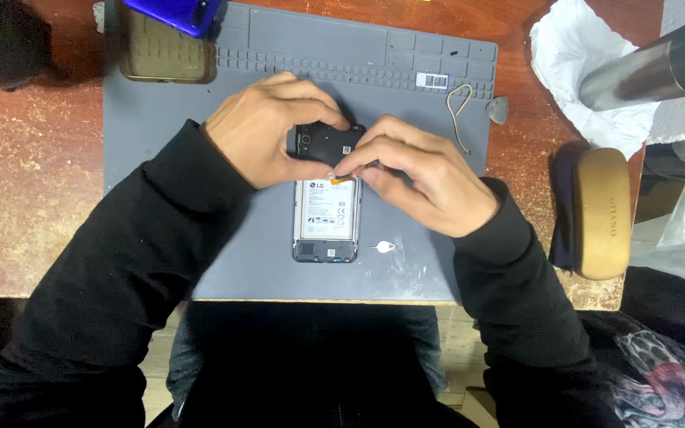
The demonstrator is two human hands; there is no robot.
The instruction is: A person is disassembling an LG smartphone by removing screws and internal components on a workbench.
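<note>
An opened smartphone (326,218) lay back-up in the middle of a grey silicone work mat (160,158), its white-labelled battery (326,210) exposed, with an orange strip along the label's top edge. At the phone's upper end the left hand (267,131) and the right hand (422,174) met over a black inner cover plate (328,143); the left hand's fingers gripped its left side while the right hand pinched its lower right corner between thumb and fingertips. Whether a tool was in that pinch could not be told.

Just right of the phone's lower end lay a small SIM ejector pin (384,247). Further up the mat rested a thin looped band (460,119) and a small white tray (433,79); a grey pick (499,109) sat at the mat's right edge. At the upper left, a blue phone cover (176,14) overlapped a tan rectangular panel (164,55).

On the wooden tabletop (33,174) to the right lay a tan glasses case (602,214), crumpled white paper (572,55) and a metal cylinder (652,67).
</note>
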